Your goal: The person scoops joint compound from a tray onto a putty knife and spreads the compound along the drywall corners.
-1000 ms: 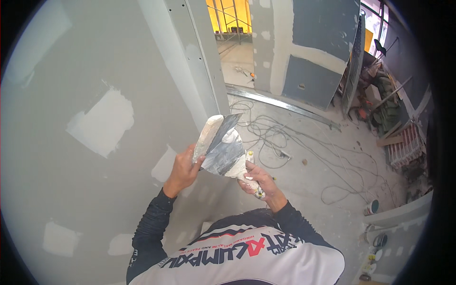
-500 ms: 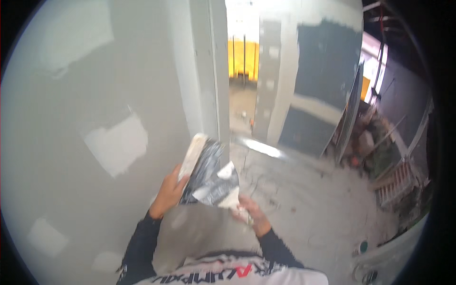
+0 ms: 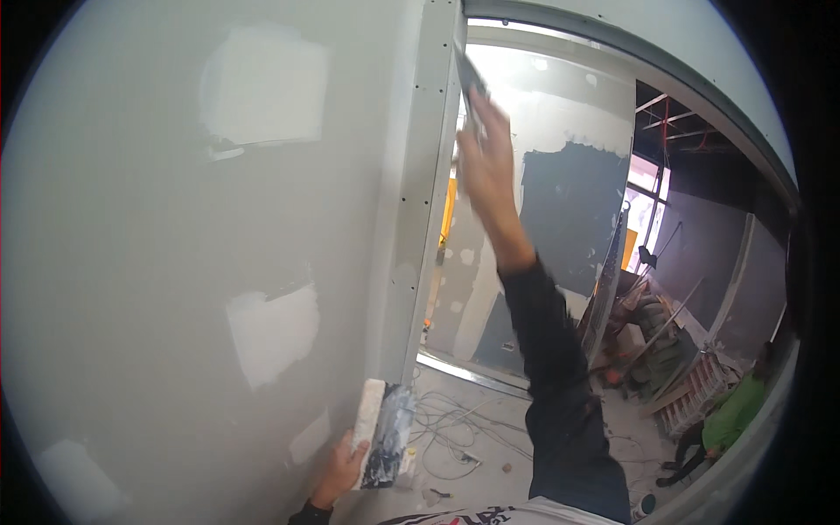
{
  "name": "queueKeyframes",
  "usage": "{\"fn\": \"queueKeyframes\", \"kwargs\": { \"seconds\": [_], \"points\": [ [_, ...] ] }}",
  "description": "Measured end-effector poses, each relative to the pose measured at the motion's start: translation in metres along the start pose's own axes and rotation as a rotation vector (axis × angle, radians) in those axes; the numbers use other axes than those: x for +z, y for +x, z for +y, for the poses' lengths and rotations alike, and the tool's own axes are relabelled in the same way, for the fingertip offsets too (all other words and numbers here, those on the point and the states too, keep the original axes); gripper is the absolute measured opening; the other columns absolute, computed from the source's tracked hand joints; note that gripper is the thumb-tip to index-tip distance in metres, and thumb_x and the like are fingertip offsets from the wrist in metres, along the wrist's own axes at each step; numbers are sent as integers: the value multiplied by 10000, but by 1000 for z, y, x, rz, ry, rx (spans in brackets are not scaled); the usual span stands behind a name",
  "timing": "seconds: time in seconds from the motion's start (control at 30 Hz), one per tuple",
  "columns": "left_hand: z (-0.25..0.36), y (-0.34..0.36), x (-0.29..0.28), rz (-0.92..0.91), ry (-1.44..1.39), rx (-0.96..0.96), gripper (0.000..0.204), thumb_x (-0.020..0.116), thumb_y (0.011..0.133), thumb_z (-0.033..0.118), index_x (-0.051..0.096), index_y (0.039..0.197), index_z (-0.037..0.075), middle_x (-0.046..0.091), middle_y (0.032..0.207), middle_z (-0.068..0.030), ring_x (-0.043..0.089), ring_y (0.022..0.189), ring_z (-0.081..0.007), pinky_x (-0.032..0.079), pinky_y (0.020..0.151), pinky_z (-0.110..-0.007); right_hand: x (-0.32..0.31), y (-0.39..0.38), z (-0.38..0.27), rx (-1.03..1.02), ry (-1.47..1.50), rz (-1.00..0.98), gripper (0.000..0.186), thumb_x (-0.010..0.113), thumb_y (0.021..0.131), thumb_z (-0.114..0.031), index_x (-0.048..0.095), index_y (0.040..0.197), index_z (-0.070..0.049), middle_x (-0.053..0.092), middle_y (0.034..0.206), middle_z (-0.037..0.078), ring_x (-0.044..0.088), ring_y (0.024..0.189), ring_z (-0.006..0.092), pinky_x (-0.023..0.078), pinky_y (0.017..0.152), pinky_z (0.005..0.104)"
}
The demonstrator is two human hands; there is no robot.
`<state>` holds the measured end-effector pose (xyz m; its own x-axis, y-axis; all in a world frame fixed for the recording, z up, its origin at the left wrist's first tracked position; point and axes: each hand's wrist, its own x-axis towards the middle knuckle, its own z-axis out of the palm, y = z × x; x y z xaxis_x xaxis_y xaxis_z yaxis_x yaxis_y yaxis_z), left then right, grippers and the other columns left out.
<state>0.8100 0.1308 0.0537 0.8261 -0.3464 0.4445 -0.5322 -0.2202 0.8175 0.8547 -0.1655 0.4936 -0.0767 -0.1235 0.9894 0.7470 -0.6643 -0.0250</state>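
Note:
My left hand (image 3: 338, 471) is low beside the wall, closed on a wide filling knife (image 3: 389, 437) with a pale back strip and a dark blade smeared with white compound. My right hand (image 3: 490, 162) is raised high with the arm stretched out. Its fingers grip a putty knife (image 3: 471, 73), whose blade is seen nearly edge-on and slightly blurred. The blade is at the upper part of the wall's end edge (image 3: 430, 131), where a strip with several small dark screw heads runs down. Whether it touches the edge is hard to tell.
A grey wall (image 3: 166, 289) with white filler patches fills the left. Loose cables (image 3: 464, 429) lie on the floor beyond its end. A metal floor track (image 3: 472, 374) crosses the opening. At right are piled materials (image 3: 647, 337) and a person in green (image 3: 735, 411).
My right hand has left the wide knife and swung up to the top of the wall edge with the putty knife. My left hand, still holding the wide knife, appears lower in view.

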Motion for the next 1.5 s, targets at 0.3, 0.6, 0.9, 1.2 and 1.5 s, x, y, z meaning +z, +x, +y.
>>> {"fn": "queueKeyframes", "kwargs": {
  "seconds": [0.3,0.6,0.9,1.2,1.5],
  "points": [
    [-80,-12,16,-9,-86,-66,321,581,1053,239,592,1213,-39,693,958,-225,680,902,-311,514,841,-416,116,241,102,-151,-709,149,552,658,814,-104,598,1343,45,369,1489,351,466,1301,569,428,1111,540],
    [-107,-11,24,27,-162,-73,296,569,1053,218,592,1207,-34,694,972,-211,672,912,-308,512,853,-413,119,305,159,-306,-851,-51,591,576,798,-42,570,1374,91,427,1518,362,384,1412,534,317,1183,592],
    [-89,-6,1,40,-67,-162,305,569,1055,229,595,1216,-27,696,995,-210,672,925,-304,512,861,-410,134,255,133,-198,-915,43,429,567,823,-38,644,1219,107,422,1524,343,595,1172,538,467,1056,562],
    [-107,6,23,-97,-113,-30,324,570,1065,261,600,1227,-18,698,1012,-186,666,927,-277,510,871,-400,115,174,108,-148,-1033,-61,435,667,817,-61,601,1211,114,471,1355,231,677,1010,531,598,835,526],
    [-119,1,33,-72,-217,-78,305,566,1066,240,600,1215,-25,684,1015,-167,636,954,-245,497,900,-384,84,143,74,-127,-952,-113,504,674,825,-133,622,1301,24,435,1487,281,658,1095,502,559,956,522]
  ]
}}
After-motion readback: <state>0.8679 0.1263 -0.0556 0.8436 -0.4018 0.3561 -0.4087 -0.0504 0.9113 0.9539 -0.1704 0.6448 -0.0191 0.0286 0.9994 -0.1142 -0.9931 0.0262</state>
